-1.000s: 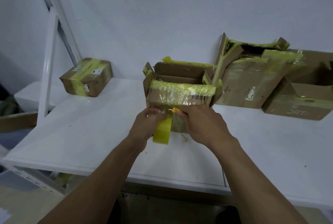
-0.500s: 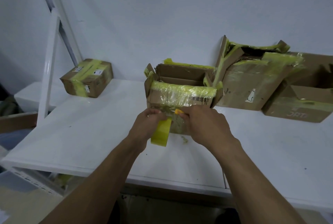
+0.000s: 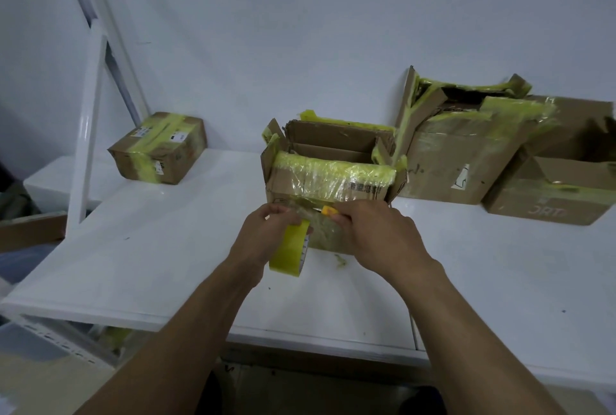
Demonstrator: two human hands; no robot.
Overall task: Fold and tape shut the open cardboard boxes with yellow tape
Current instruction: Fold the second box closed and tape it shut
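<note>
Open brown cardboard box (image 3: 333, 181): only bare walls visible inside. Left hand (image 3: 266, 234) grips yellow tape roll (image 3: 290, 253); right hand (image 3: 376, 234) pinches small yellow tool (image 3: 328, 211).

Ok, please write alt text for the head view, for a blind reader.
The left hand holds a roll of yellow tape and the right hand grips a small yellow-orange tool, against the front of an open brown cardboard box on a white table. Other taped boxes stand nearby.
</note>
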